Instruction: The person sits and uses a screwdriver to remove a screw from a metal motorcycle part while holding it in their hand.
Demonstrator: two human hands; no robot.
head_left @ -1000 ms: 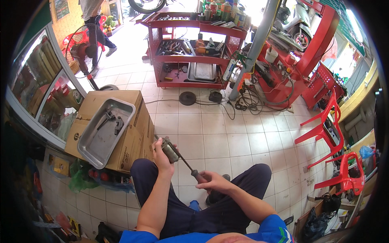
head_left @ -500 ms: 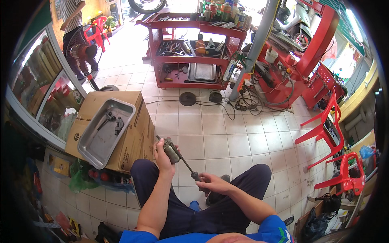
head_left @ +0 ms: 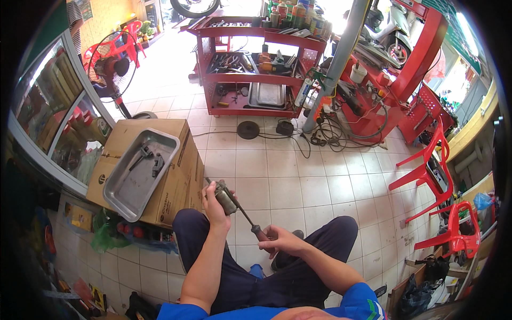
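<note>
My left hand (head_left: 214, 209) is wrapped round a small cylindrical metal motor-like part (head_left: 226, 199), held above the floor between my knees. A long screwdriver (head_left: 246, 216) lies slantwise along the part, its shaft against the part's side. Its dark handle (head_left: 260, 233) is gripped by the fingers of my right hand (head_left: 281, 240). The screwdriver's tip end is partly hidden by the part and my left fingers. To the left, a grey metal tray (head_left: 128, 184) rests on a cardboard box (head_left: 184, 160), with a dark hammer-like tool (head_left: 141, 156) and a small dark part (head_left: 158, 165) in it.
Ahead stands a red tool cart (head_left: 250, 113) loaded with tools and cans. A grey post (head_left: 333, 69) and tangled black cables (head_left: 333, 137) are right of it. Red plastic chairs (head_left: 426, 170) line the right side; a fan (head_left: 112, 66) stands at far left.
My right fingers have shifted on the screwdriver handle, which looks turned. The left hand and the metal part stay in place. At far left, a standing person has moved mostly behind the glass cabinet.
</note>
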